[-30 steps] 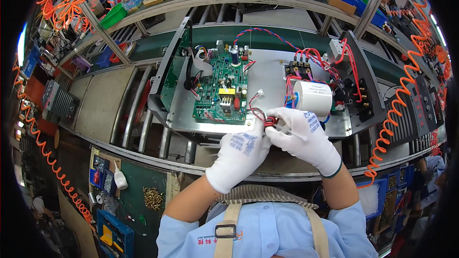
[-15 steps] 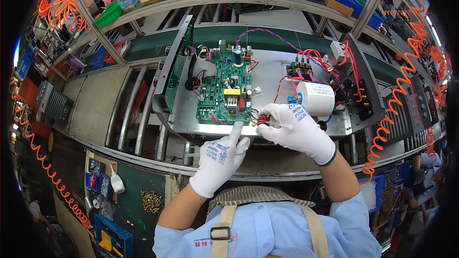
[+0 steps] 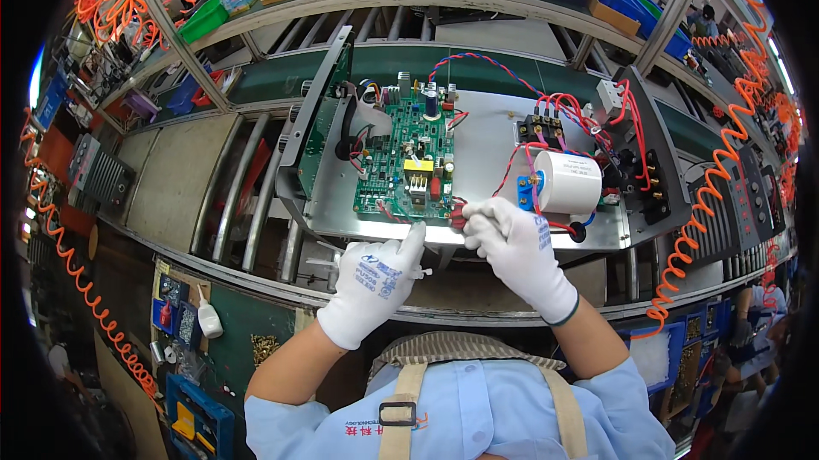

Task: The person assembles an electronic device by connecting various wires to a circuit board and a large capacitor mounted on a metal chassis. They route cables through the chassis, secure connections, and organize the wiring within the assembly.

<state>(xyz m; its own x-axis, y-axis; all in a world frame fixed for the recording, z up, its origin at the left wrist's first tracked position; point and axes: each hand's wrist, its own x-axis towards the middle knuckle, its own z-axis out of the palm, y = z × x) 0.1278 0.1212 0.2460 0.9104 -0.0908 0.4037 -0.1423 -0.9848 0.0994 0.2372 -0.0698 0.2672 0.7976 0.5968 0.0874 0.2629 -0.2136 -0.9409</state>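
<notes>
My left hand (image 3: 373, 283), in a white glove, is curled in front of the chassis with its index finger touching the front edge of the green circuit board (image 3: 388, 179). Thin white strips that look like cable ties (image 3: 322, 262) stick out on both sides of its closed fingers. My gloved right hand (image 3: 516, 251) pinches a bundle of red wires (image 3: 458, 214) at the board's front right corner; its fingertips partly hide the bundle. Behind it lies a white cylindrical capacitor (image 3: 570, 182). The open metal chassis (image 3: 486, 153) carries the board, the capacitor and a black terminal block (image 3: 541, 127).
The chassis rests on a roller conveyor (image 3: 243, 196). Orange coiled hoses (image 3: 725, 153) hang at both sides. A shelf (image 3: 478, 0) with cartons and bins runs along the back. Near left stand a white bottle (image 3: 208, 320), a pile of brass fasteners (image 3: 264, 347) and a blue bin (image 3: 200, 417).
My left hand has moved slightly left and down, and the white strips show more. My right hand has turned more upright, its fingers drawn together at the red wires.
</notes>
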